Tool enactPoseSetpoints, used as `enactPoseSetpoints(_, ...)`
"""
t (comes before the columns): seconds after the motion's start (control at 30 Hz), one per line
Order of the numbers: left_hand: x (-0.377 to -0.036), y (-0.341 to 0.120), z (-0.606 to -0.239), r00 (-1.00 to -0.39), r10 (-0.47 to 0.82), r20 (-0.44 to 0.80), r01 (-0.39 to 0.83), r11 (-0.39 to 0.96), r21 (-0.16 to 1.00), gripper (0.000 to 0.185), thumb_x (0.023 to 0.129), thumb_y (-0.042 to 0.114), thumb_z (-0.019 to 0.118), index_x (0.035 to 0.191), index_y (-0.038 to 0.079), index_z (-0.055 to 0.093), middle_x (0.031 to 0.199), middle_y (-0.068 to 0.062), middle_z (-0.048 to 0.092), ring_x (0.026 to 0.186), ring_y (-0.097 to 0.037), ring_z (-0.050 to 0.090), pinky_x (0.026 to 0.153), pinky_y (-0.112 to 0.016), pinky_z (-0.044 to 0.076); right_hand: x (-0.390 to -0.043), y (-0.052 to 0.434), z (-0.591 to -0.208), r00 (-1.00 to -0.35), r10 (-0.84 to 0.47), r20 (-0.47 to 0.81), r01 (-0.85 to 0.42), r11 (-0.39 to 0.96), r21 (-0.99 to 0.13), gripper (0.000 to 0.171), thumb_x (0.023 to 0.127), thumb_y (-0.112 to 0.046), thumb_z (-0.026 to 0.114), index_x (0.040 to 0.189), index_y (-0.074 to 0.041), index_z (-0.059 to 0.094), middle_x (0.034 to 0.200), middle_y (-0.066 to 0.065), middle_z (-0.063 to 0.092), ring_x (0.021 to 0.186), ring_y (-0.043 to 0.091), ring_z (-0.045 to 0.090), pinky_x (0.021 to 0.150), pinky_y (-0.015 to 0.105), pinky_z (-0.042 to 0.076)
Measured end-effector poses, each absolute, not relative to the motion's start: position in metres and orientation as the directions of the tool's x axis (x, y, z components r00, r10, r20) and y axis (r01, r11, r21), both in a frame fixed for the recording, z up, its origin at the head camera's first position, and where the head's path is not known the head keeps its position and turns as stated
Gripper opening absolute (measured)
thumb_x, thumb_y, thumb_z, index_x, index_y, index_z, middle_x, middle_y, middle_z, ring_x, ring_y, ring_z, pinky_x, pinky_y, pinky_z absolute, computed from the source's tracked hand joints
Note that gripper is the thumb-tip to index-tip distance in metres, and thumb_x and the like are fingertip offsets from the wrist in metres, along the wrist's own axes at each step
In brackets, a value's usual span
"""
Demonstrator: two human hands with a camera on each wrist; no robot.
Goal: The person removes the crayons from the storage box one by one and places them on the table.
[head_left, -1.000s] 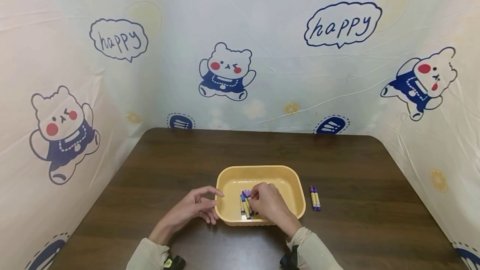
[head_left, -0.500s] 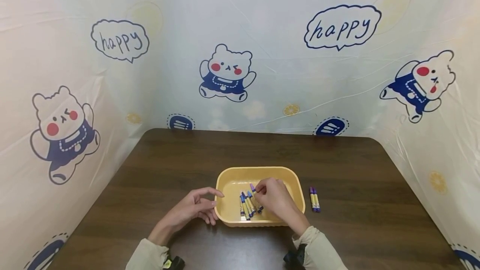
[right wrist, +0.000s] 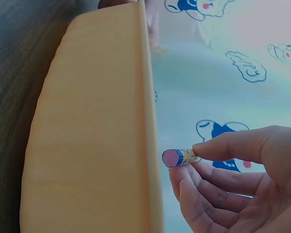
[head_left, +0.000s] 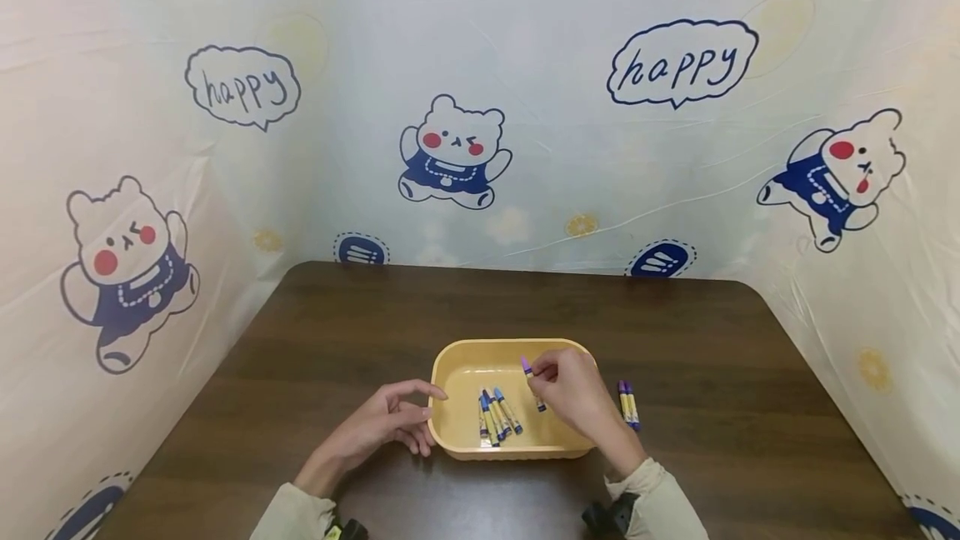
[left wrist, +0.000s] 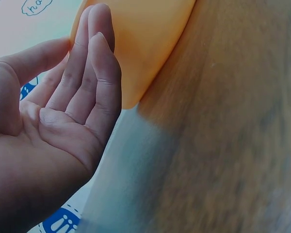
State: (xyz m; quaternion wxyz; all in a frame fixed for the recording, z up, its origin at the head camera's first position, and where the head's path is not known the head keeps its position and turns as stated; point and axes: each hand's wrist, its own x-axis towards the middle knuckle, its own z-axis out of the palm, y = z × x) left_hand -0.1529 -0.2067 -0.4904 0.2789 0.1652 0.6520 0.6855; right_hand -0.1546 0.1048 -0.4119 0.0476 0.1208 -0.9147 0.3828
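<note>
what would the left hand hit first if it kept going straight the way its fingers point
Most likely the yellow plastic tub. The left hand lies on the dark wooden table with straight fingers aimed at the tub's left wall, the fingertips at or almost against it; whether they actually touch is unclear.

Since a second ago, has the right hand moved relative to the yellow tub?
Yes. The right hand, pinching a purple crayon, has shifted toward the yellow tub's right end, away from the crayons lying inside.
</note>
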Motion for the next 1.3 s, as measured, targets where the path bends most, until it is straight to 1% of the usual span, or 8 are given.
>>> enactPoseSetpoints(0.13, -0.152, -0.207, -0.489, -0.787, 0.602, -0.133, -0.165, 0.002, 0.986, 0.038, 0.103, 0.007, 0.051, 0.138, -0.008, 0.045, 0.087, -0.021, 0.073, 0.071, -0.023, 0.071, 0.066, -0.038, 0.06, -0.151, 0.113, -0.41, -0.975, -0.113, 0.192, -0.216, 0.684, -0.697, 0.006, 0.081, -0.005, 0.077, 0.08, -0.01, 0.073, 0.071, -0.005, 0.065, 0.065, 0.006, 0.059, 0.061, 0.025, 0.052)
enactPoseSetpoints(0.3, -0.152, -0.208, -0.487, -0.794, 0.595, -0.126, -0.157, -0.001, 0.988, 0.039, 0.103, 0.006, 0.051, 0.138, -0.009, 0.044, 0.086, -0.021, 0.073, 0.071, -0.024, 0.071, 0.067, -0.04, 0.06, -0.147, 0.122, -0.41, -0.978, -0.043, 0.206, -0.18, 0.676, -0.714, 0.004, 0.081, -0.008, 0.077, 0.084, -0.009, 0.074, 0.073, -0.003, 0.065, 0.066, 0.009, 0.058, 0.062, 0.024, 0.052)
enactPoseSetpoints(0.57, -0.152, -0.209, -0.487, -0.794, 0.594, -0.126, -0.156, 0.002, 0.988, 0.039, 0.102, 0.006, 0.053, 0.137, -0.009, 0.045, 0.085, -0.021, 0.072, 0.071, -0.024, 0.071, 0.066, -0.039, 0.06, -0.139, 0.14, -0.412, -0.976, -0.002, 0.217, -0.167, 0.649, -0.742, 0.006, 0.079, -0.006, 0.076, 0.085, -0.007, 0.075, 0.073, -0.002, 0.067, 0.066, 0.009, 0.06, 0.062, 0.022, 0.052)
enactPoseSetpoints(0.77, -0.153, -0.208, -0.486, -0.793, 0.594, -0.134, -0.162, 0.006, 0.987, 0.039, 0.102, 0.007, 0.053, 0.137, -0.009, 0.045, 0.086, -0.021, 0.072, 0.071, -0.024, 0.071, 0.066, -0.039, 0.06, -0.132, 0.157, -0.41, -0.978, 0.024, 0.206, -0.143, 0.643, -0.752, 0.005, 0.081, -0.006, 0.075, 0.086, -0.007, 0.075, 0.075, -0.001, 0.068, 0.068, 0.009, 0.061, 0.063, 0.022, 0.052)
enactPoseSetpoints(1.03, -0.153, -0.207, -0.487, -0.791, 0.597, -0.134, -0.164, 0.004, 0.986, 0.04, 0.102, 0.006, 0.053, 0.138, -0.009, 0.044, 0.086, -0.022, 0.072, 0.072, -0.024, 0.071, 0.067, -0.04, 0.06, -0.131, 0.185, -0.413, -0.981, 0.07, 0.183, -0.091, 0.665, -0.741, 0.007, 0.082, -0.008, 0.075, 0.089, -0.006, 0.076, 0.078, 0.0, 0.07, 0.071, 0.01, 0.063, 0.063, 0.021, 0.051)
enactPoseSetpoints(1.3, -0.152, -0.206, -0.488, -0.786, 0.607, -0.118, -0.157, -0.012, 0.987, 0.039, 0.102, 0.005, 0.051, 0.138, -0.011, 0.043, 0.086, -0.023, 0.072, 0.072, -0.024, 0.071, 0.067, -0.04, 0.06, -0.136, 0.219, -0.427, -0.977, 0.135, 0.166, -0.027, 0.692, -0.721, 0.012, 0.083, -0.012, 0.077, 0.091, -0.004, 0.076, 0.081, 0.003, 0.073, 0.072, 0.012, 0.066, 0.062, 0.022, 0.05)
